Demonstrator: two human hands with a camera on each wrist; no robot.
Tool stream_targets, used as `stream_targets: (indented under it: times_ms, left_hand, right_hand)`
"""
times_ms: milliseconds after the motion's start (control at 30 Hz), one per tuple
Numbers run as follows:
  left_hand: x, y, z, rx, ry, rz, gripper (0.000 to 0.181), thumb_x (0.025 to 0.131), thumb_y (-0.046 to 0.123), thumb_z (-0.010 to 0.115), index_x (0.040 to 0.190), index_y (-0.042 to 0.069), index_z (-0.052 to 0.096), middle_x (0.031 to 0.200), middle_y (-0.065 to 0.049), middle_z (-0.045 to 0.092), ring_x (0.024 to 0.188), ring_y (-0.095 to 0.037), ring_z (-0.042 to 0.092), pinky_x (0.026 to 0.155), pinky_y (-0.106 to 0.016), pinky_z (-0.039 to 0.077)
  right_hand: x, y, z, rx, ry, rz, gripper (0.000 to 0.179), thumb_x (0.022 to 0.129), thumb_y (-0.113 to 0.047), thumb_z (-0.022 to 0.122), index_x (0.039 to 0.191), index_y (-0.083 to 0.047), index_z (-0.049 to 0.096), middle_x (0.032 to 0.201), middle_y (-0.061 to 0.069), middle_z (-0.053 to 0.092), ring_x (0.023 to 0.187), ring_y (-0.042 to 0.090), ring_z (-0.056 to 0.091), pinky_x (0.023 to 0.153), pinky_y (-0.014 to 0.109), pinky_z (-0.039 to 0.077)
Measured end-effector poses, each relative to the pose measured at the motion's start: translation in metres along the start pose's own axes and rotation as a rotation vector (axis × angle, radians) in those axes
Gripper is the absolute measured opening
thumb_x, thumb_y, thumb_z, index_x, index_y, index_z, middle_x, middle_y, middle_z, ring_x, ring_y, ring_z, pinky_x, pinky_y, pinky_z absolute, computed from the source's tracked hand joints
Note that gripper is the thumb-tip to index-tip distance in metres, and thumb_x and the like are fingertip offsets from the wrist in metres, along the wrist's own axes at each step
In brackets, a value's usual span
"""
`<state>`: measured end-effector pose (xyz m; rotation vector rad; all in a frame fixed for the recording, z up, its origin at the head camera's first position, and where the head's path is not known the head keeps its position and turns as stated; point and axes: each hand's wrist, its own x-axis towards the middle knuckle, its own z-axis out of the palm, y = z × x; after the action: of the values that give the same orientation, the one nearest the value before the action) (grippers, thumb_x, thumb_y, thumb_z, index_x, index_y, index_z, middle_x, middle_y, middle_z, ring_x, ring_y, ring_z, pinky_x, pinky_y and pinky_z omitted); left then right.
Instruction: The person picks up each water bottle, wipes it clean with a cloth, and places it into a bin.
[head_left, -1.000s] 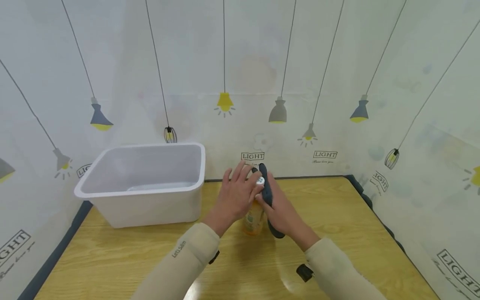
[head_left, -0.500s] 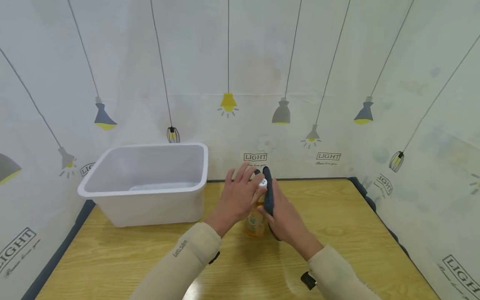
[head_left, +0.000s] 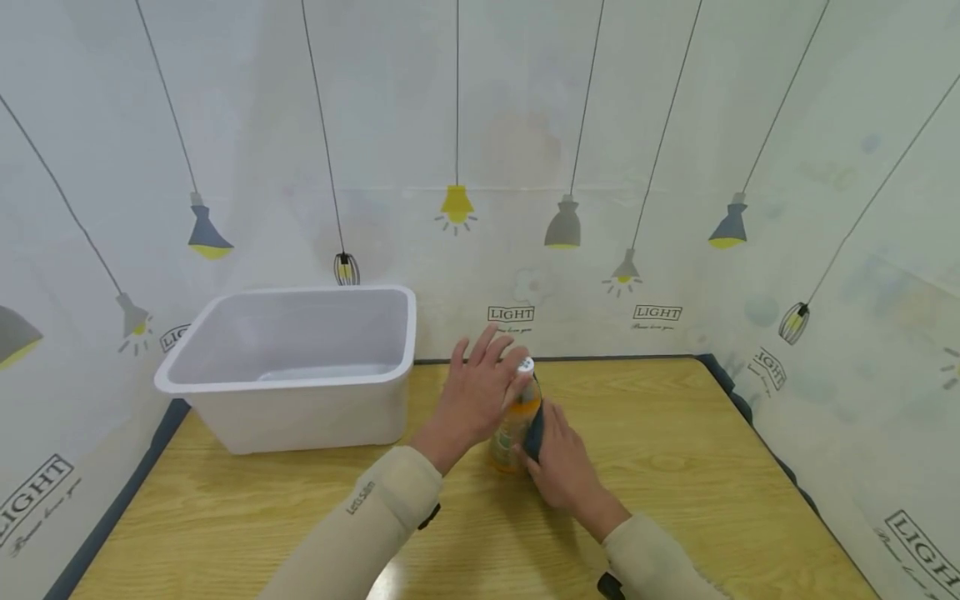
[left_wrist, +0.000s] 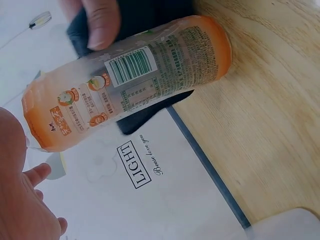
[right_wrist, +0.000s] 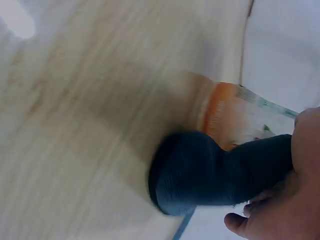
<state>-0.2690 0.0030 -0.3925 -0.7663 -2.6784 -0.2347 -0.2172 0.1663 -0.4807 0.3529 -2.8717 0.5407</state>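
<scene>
An upright plastic bottle [head_left: 504, 440] of orange drink with a white cap [head_left: 527, 366] stands on the table. My left hand [head_left: 476, 398] holds it by the neck, just under the cap, its other fingers spread. My right hand [head_left: 564, 468] grips a dark blue cloth [head_left: 535, 433] against the bottle's right side, lower down. The left wrist view shows the cloth wrapping behind the bottle's printed label [left_wrist: 131, 67], with the right thumb [left_wrist: 102, 25] near it. One rounded, folded end of the dark cloth [right_wrist: 200, 172] shows in the right wrist view.
A white plastic tub [head_left: 300, 417] stands on the wooden table [head_left: 675, 450] to the left of the hands. Close behind the table hangs a pale wall covering [head_left: 360, 125] printed with lamps. A dark strip [head_left: 738, 406] runs along the table's right edge.
My right hand has slid down the bottle's side with the dark cloth, from near the cap to the lower body. The left hand has stayed at the neck.
</scene>
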Motion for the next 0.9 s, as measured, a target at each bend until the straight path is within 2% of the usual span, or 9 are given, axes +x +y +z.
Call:
stream_targets:
  times_ms: [133,200,300,400,500,633,800,900]
  left_hand:
    - [-0.001,-0.001,0.000,0.007,-0.001,-0.003,0.044,0.105,0.050,0.026,0.143,0.031,0.038,0.155,0.000,0.034,0.153,-0.023,0.011,0.119,-0.055,0.019]
    - [-0.001,0.000,0.001,0.010,-0.011,-0.004,0.045,0.104,0.051,0.025,0.143,0.031,0.037,0.156,0.001,0.033,0.153,-0.022,0.010,0.119,-0.055,0.018]
    - [-0.001,0.000,0.001,0.010,-0.017,-0.003,0.046,0.104,0.051,0.024,0.143,0.031,0.036,0.156,0.001,0.033,0.153,-0.022,0.010,0.119,-0.055,0.018]
    - [-0.001,0.000,0.000,0.006,-0.009,-0.003,0.045,0.104,0.051,0.025,0.143,0.031,0.037,0.156,0.000,0.033,0.153,-0.022,0.011,0.119,-0.055,0.019]
    - [-0.001,0.000,0.000,0.004,-0.004,-0.004,0.045,0.104,0.051,0.025,0.142,0.030,0.037,0.156,0.000,0.034,0.153,-0.022,0.010,0.119,-0.055,0.019]
    - [-0.002,0.000,-0.001,0.000,-0.010,-0.006,0.046,0.104,0.052,0.025,0.143,0.031,0.037,0.156,0.001,0.033,0.153,-0.021,0.008,0.120,-0.054,0.017]
    - [-0.002,-0.001,0.000,-0.001,-0.008,-0.003,0.044,0.105,0.051,0.025,0.142,0.031,0.037,0.156,0.000,0.033,0.153,-0.023,0.010,0.119,-0.055,0.018]
    - [-0.001,-0.001,0.000,-0.004,-0.007,0.001,0.044,0.105,0.051,0.024,0.142,0.031,0.037,0.156,0.001,0.033,0.153,-0.023,0.012,0.119,-0.055,0.019]
  right_hand:
    - [-0.005,0.007,0.015,-0.142,-0.068,0.004,0.082,0.096,-0.040,0.060,0.149,0.010,0.023,0.155,0.029,0.029,0.144,0.042,0.031,0.111,0.055,0.035]
    - [-0.009,0.010,0.021,-0.217,-0.117,0.012,0.084,0.095,-0.045,0.058,0.149,0.009,0.025,0.156,0.028,0.027,0.146,0.041,0.028,0.112,0.056,0.033]
    - [-0.011,0.013,0.027,-0.287,-0.147,0.015,0.085,0.095,-0.052,0.054,0.150,0.007,0.026,0.158,0.025,0.026,0.147,0.038,0.026,0.114,0.058,0.027]
    - [-0.011,0.014,0.028,-0.271,-0.142,0.013,0.084,0.095,-0.053,0.052,0.149,0.007,0.028,0.158,0.025,0.026,0.147,0.038,0.026,0.116,0.059,0.023]
    - [-0.009,0.014,0.027,-0.248,-0.184,0.039,0.083,0.098,-0.054,0.047,0.152,0.005,0.023,0.160,0.023,0.021,0.149,0.037,0.020,0.118,0.058,0.018]
    - [-0.007,0.012,0.021,-0.104,-0.198,0.076,0.079,0.100,-0.050,0.046,0.152,0.004,0.022,0.160,0.024,0.019,0.150,0.038,0.018,0.118,0.059,0.015]
    - [-0.002,0.009,0.007,0.203,-0.152,0.096,0.074,0.103,-0.044,0.042,0.151,0.007,0.021,0.159,0.028,0.020,0.148,0.043,0.020,0.118,0.062,0.013]
    - [0.002,0.008,-0.001,0.388,-0.134,0.110,0.072,0.104,-0.045,0.037,0.153,0.004,0.016,0.159,0.025,0.020,0.148,0.041,0.021,0.118,0.060,0.016]
